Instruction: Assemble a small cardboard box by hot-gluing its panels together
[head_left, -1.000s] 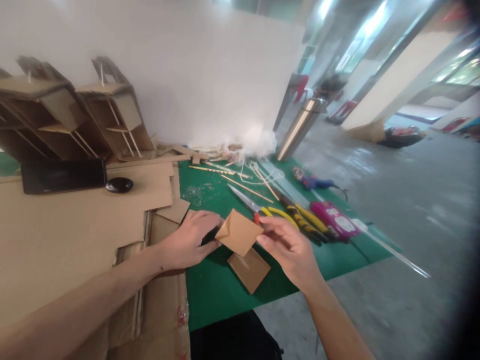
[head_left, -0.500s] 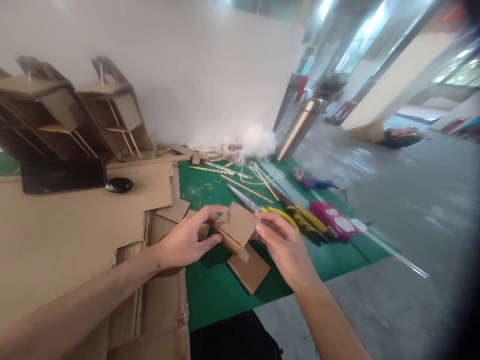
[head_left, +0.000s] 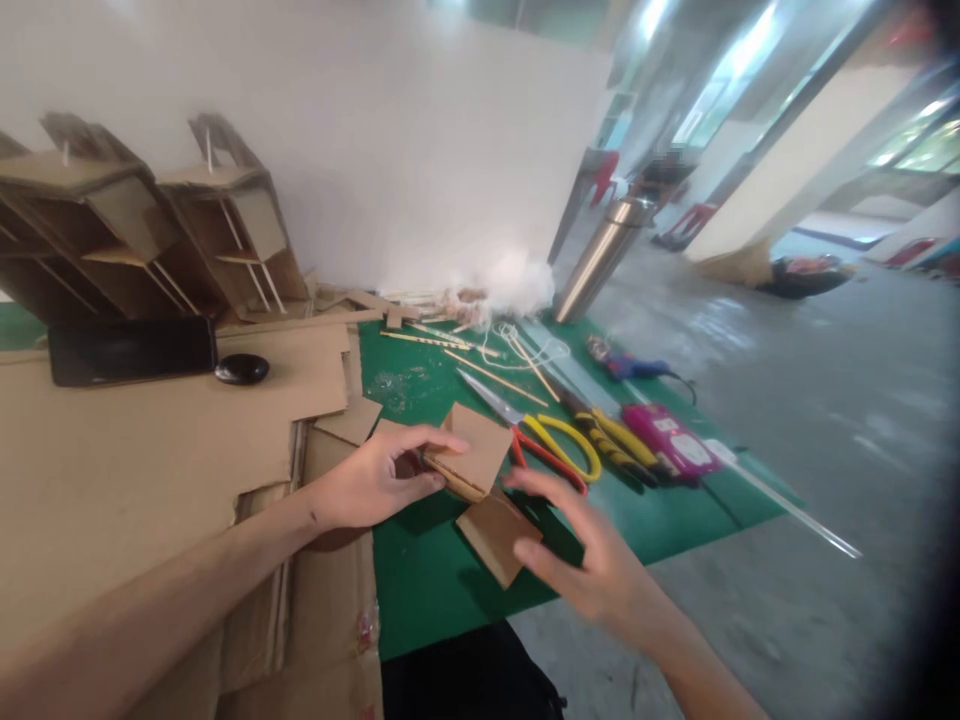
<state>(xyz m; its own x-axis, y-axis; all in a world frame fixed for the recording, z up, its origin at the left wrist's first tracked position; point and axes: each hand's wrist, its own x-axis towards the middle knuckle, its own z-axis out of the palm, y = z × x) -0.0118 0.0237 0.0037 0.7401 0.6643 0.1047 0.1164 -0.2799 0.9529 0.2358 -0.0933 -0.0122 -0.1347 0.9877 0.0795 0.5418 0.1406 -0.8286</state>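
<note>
Between thumb and fingers, my left hand (head_left: 386,478) pinches a small folded cardboard piece (head_left: 474,452) with brown edges, held a little above the green tabletop. My right hand (head_left: 589,550) is open, fingers apart, just to the right of that piece and not holding it. Under the right fingertips lies a second cardboard square (head_left: 499,540) on the green surface; whether the thumb touches it I cannot tell. Behind the held piece rest scissors (head_left: 540,430) with yellow and red handles, blades pointing away to the left.
Large cardboard sheets (head_left: 150,480) cover the left side, with a phone (head_left: 133,350) and a black mouse (head_left: 241,369) on them. Cardboard shelves (head_left: 225,230) stand behind. At right are pliers (head_left: 619,445), a magenta box (head_left: 667,440), a glue gun (head_left: 630,362) and a steel bottle (head_left: 604,260).
My right hand has let go of the cardboard piece and moved down and to the right, its fingers spreading. The left hand keeps its hold, and the scissors' handles now show more.
</note>
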